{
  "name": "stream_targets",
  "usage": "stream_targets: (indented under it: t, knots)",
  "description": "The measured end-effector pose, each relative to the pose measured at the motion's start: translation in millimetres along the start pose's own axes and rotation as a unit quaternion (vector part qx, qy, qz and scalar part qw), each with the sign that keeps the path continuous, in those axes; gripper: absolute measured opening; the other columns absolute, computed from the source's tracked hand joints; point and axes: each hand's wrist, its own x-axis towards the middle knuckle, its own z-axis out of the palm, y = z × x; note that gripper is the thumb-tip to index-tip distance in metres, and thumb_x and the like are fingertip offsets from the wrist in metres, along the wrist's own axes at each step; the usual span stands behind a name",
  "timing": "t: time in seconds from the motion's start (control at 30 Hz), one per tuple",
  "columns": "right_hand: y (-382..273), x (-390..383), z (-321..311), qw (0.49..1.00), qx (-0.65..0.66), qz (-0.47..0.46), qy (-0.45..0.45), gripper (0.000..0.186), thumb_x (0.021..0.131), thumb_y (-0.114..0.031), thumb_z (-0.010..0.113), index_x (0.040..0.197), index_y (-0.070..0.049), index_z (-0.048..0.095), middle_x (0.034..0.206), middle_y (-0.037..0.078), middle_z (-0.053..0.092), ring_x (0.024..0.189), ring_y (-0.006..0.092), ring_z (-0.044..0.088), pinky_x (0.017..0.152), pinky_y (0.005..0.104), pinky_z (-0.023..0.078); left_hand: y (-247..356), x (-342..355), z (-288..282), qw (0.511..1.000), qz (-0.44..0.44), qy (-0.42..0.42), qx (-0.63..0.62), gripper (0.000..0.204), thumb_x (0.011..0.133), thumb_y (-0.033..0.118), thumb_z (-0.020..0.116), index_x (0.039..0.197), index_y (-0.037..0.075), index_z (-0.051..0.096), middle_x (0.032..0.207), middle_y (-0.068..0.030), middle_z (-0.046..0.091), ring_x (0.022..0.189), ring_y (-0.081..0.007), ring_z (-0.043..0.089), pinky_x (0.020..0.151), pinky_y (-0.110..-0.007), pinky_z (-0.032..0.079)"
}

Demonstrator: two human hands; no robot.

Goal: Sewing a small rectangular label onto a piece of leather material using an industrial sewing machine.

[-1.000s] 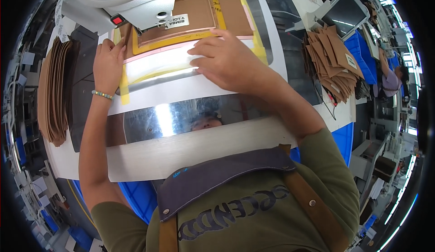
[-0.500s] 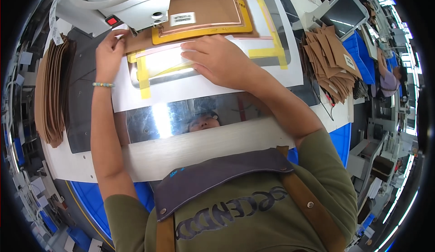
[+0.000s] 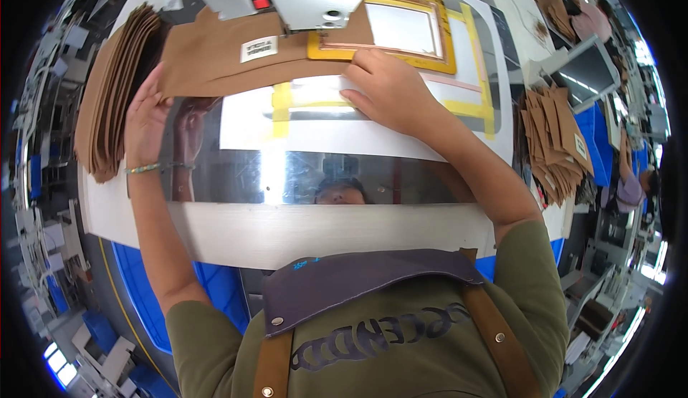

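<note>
A long brown fabric piece (image 3: pixel 208 50) with a white label (image 3: pixel 259 49) stretches left from under the sewing machine head (image 3: pixel 308 4). My left hand (image 3: pixel 147 115) is closed on its left end, fingers and thumb at the edge. Its right part lies under a yellow rectangular frame (image 3: pixel 448 58). My right hand (image 3: pixel 393 88) rests by the frame's near edge, fingers bent and thumb apart from them. The fingertips touch near the fabric's lower edge. Under them lies a white sheet (image 3: pixel 244 122) with yellow tape (image 3: pixel 281 108) and a clear template.
A tall stack of brown fabric pieces (image 3: pixel 118 97) stands at the left. More brown pieces (image 3: pixel 552 140) lie at the right, near a blue bin (image 3: pixel 593 144) and a screen (image 3: pixel 584 72). A shiny metal plate (image 3: pixel 287 183) runs along the near side.
My left hand has moved left and nearer, drawing the brown fabric and its label out from the frame. My right hand's fingers are more bent. The view has shifted.
</note>
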Motion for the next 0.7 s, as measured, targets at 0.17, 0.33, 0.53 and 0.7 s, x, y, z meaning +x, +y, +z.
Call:
stream_targets:
  t: [0.17,0.33,0.53,0.7]
  knots:
    - [-2.9,-2.2,2.6,0.998,0.044,0.035,0.017,0.018,0.089,-0.017,0.074,0.099,-0.003,0.068,0.098,0.012,0.062,0.096,0.0326,0.062,0.083,0.0433,0.052,-27.9,-10.8,30.9,0.993,0.0,0.112,0.028,0.037,0.101,0.015,0.07,0.132,-0.006,0.066,0.12,-0.0084,0.071,0.106,-0.0127,0.066,0.091,-0.024,0.055]
    - [-5.2,-3.0,1.5,0.998,0.044,0.037,0.026,0.019,0.091,-0.015,0.074,0.104,-0.002,0.071,0.098,0.013,0.064,0.094,0.0325,0.063,0.082,0.0421,0.052,-20.9,-3.1,39.2,0.975,0.076,0.205,0.03,0.024,0.091,-0.001,0.076,0.115,-0.004,0.073,0.108,-0.0056,0.075,0.097,-0.0115,0.069,0.088,-0.025,0.055]
    - [-12.7,-0.1,0.8,0.997,0.058,0.046,0.021,0.017,0.091,-0.008,0.074,0.106,0.0,0.071,0.099,0.013,0.064,0.093,0.0321,0.063,0.08,0.0396,0.051,55.7,-109.8,-33.3,0.884,0.269,0.348,0.161,0.043,0.097,-0.006,0.064,0.139,-0.003,0.062,0.136,-0.0103,0.067,0.122,-0.0164,0.064,0.103,-0.027,0.051]
    - [-12.8,-0.6,0.6,0.992,0.092,0.085,0.012,0.015,0.093,-0.007,0.073,0.106,0.0,0.073,0.097,0.013,0.064,0.091,0.0292,0.064,0.08,0.0365,0.051,69.1,-261.2,-93.4,0.813,0.235,0.509,0.158,0.051,0.098,-0.011,0.057,0.149,-0.003,0.053,0.15,-0.015,0.056,0.131,-0.022,0.06,0.111,-0.033,0.051]
